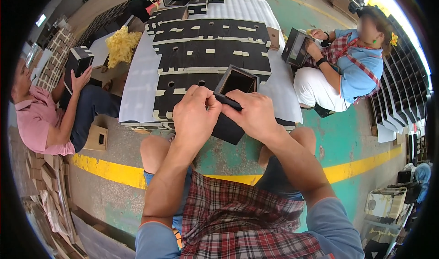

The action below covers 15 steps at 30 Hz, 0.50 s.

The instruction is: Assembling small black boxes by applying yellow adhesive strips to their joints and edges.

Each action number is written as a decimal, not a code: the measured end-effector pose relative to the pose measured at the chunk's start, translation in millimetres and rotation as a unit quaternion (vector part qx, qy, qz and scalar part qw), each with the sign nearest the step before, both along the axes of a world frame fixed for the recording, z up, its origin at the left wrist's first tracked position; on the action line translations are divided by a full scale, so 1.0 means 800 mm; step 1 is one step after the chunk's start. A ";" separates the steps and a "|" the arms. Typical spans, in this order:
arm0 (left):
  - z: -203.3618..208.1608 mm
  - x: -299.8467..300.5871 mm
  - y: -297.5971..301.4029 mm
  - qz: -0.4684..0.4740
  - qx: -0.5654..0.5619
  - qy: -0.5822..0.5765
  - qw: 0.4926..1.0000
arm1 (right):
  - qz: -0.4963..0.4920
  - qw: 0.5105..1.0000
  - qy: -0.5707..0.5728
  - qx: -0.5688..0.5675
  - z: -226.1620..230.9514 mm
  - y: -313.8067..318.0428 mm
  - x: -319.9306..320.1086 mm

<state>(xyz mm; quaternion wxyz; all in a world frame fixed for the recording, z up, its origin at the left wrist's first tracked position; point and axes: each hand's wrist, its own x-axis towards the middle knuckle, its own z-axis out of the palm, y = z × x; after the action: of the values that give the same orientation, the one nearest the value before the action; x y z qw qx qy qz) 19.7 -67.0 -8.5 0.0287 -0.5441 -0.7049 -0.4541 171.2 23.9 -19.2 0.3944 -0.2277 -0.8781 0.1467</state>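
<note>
The left hand (196,115) and right hand (254,115) both pinch the edge of an open black box (227,130) held in front of the stacked boxes (215,60), apparently working that edge, which likely calls next for steady finger pressure.

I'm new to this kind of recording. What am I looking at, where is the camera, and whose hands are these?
No machine here: these are a person's bare hands. The single picture comes from a wide fisheye camera on that person's head, looking down, which is why straight edges bend. The left hand and right hand grip an open black box at its edge. Beyond it, rows of taped boxes rest on a white sheet. Other people sit around, also handling boxes.
</note>
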 end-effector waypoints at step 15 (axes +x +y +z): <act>0.016 -0.012 0.021 -0.106 -0.067 -0.255 0.959 | 0.023 0.994 0.021 -0.100 0.007 0.027 0.014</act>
<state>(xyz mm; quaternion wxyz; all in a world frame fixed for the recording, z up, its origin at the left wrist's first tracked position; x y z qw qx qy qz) 10.4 -50.1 4.1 -0.2370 -0.4827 -0.6556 -0.5302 182.7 45.1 -13.9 0.3842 -0.2431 -0.8556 0.2475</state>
